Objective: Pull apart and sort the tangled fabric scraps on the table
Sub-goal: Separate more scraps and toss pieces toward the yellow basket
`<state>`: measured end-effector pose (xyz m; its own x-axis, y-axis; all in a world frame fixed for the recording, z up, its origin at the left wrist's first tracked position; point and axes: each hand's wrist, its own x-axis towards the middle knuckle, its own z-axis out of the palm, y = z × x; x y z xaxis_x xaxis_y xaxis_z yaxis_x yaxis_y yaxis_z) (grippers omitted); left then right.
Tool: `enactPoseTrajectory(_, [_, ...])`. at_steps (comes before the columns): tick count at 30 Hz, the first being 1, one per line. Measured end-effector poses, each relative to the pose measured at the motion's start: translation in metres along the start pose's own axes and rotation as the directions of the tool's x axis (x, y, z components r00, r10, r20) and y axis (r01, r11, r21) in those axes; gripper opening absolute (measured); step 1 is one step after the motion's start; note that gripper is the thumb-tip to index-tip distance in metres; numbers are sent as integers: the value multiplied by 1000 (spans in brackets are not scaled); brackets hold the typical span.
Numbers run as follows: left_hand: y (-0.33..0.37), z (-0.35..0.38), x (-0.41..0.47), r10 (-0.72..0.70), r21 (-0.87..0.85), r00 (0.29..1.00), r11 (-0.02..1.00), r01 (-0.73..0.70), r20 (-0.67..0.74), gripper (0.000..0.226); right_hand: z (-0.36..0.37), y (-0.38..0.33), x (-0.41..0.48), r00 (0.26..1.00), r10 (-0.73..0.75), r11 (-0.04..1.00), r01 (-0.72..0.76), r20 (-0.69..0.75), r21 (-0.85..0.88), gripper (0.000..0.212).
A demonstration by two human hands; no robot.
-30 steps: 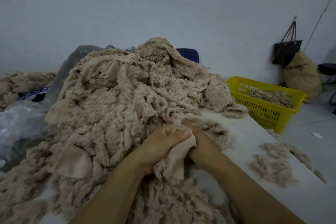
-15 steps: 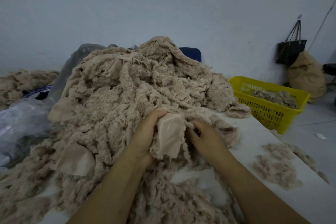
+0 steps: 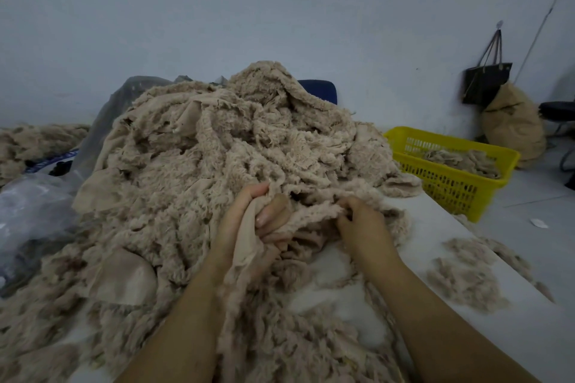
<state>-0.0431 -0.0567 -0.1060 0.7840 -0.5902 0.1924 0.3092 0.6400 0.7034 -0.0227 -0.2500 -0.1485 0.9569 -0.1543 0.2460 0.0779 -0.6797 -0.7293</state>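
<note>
One large heap of tangled beige fabric scraps (image 3: 217, 158), on the table (image 3: 497, 336) from 9 to 1 o'clock of our hands; single scraps past counting. We judge them light, soft, fluffy and clinging; best taken at a smooth backing edge. Left hand (image 3: 238, 214) grips one smooth-backed scrap (image 3: 249, 258); right hand (image 3: 362, 221), apart at its 3 o'clock, pinches a fleecy strip (image 3: 320, 211). One small loose pile (image 3: 466, 283) at 4 o'clock; one yellow basket (image 3: 448, 186) at 2 o'clock, partly filled.

Beige scraps (image 3: 217, 165) heaped on white table (image 3: 497, 336); yellow basket (image 3: 451, 183) with lattice sides; black bag (image 3: 485, 81) on pale blue-grey wall (image 3: 280, 9); tan sack (image 3: 513, 121).
</note>
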Motion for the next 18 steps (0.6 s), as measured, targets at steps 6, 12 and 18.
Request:
enactPoseTrajectory(6, [8, 5, -3, 114, -9, 958, 993, -121, -264, 22, -2, 7, 1, 992, 72, 992, -61, -99, 112, 20])
enactPoseTrajectory(12, [5, 5, -2, 190, 210, 788, 975, -79, -586, 25, -3, 0, -6, 988, 30, 981, -1, -148, 194, 34])
enactPoseTrajectory(18, [-1, 2, 1, 198, 192, 791, 976, -104, -579, 15, -4, -5, -7, 994, -46, 963, 69, -94, 260, 18])
